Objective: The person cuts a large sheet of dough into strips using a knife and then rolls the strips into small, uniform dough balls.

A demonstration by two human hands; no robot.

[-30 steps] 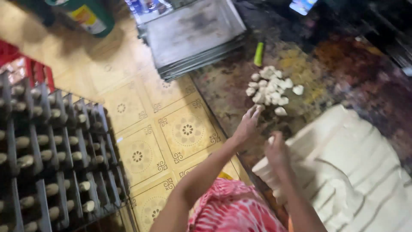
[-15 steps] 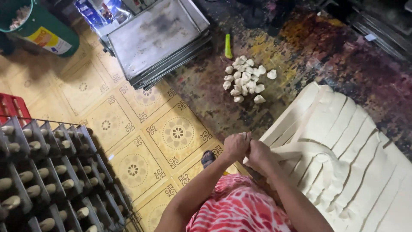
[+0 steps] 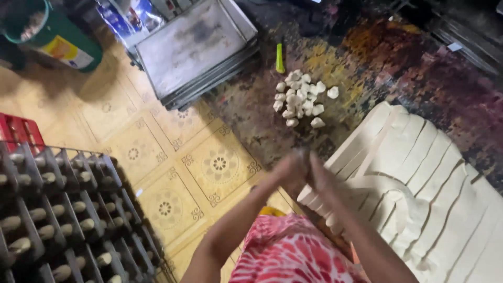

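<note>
My left hand [image 3: 285, 172] and my right hand [image 3: 320, 177] are pressed palm to palm, blurred, over the near edge of a dark stained surface [image 3: 251, 115]. Whatever lies between the palms is hidden. Just right of the hands lies a wide pale dough sheet [image 3: 424, 183] cut into long strips, and the right hand is over its left end. Beyond the hands sits a pile of small white dough pieces [image 3: 299, 99], with a green stick-like tool [image 3: 280, 57] lying above it. My red patterned clothing [image 3: 288, 251] shows at the bottom.
A stack of grey metal trays [image 3: 194, 47] stands at the top centre. A green bucket [image 3: 57, 39] is at the top left. Dark racks [image 3: 57, 209] holding pale rolls fill the lower left, with a red crate [image 3: 15, 131] behind them. Yellow patterned floor tiles [image 3: 209, 162] lie between.
A second ago my hands were apart near the dough pile; they came together over the strip edge and now stay pressed, rubbing. The view has shifted slightly.
</note>
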